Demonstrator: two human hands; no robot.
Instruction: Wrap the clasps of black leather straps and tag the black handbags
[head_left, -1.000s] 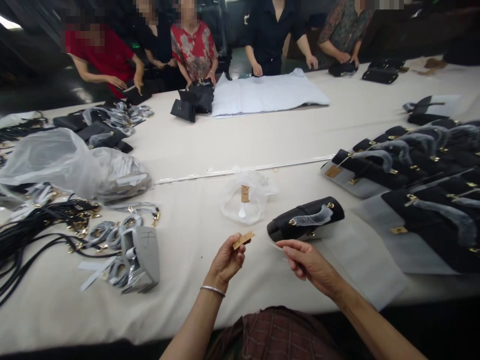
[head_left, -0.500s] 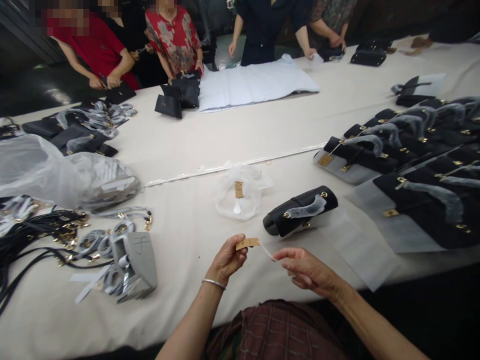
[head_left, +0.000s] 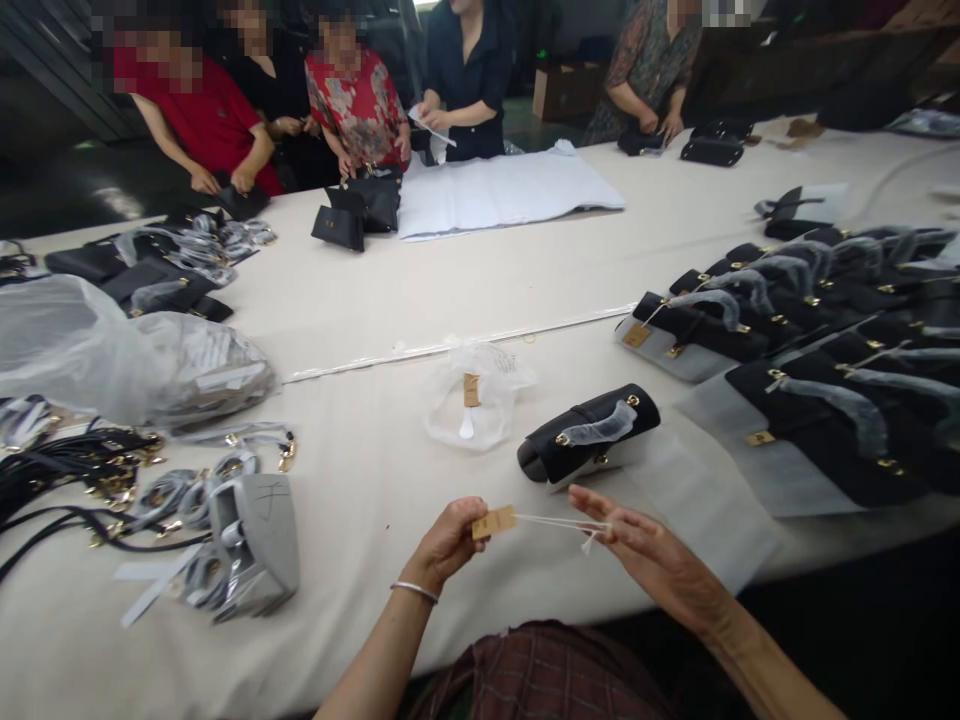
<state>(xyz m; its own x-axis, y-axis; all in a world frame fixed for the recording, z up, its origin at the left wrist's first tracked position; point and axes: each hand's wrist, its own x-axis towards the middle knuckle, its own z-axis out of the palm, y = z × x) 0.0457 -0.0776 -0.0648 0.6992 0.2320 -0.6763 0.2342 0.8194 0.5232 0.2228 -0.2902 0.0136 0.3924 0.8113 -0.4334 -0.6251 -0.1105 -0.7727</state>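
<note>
Left hand (head_left: 450, 545) clamped on a small kraft-paper hang tag (head_left: 493, 522), pinched between thumb and fingers, held just above a cream-covered work table (head_left: 360, 610). Thin silver bangle (head_left: 414, 592) on the left wrist. Right hand (head_left: 649, 550) apart from the left, fingers spread, a white string (head_left: 559, 520) stretched from the tag to its fingertips, with a short end hanging there; whether those fingertips grip the string, too small to tell.

Just beyond the right hand, a black handbag (head_left: 589, 435) with gold fittings and a film-wrapped strap, lying on a translucent sheet (head_left: 705, 510). Left of that bag, a crumpled clear plastic bag (head_left: 469, 400) with a kraft tag inside. Farther right, rows of similar black handbags (head_left: 825, 400) on pale sheets. Near left, a tangle of black cords (head_left: 75, 465) with gold clasps, and film-wrapped coiled straps (head_left: 199, 490) beside a gray packet (head_left: 255, 535). Above those, a large clear plastic sack (head_left: 127, 365).

Across the table, co-workers with black bags, one co-worker's hands (head_left: 431, 120) on a white slip, beside a folded white sheet (head_left: 510, 190).
</note>
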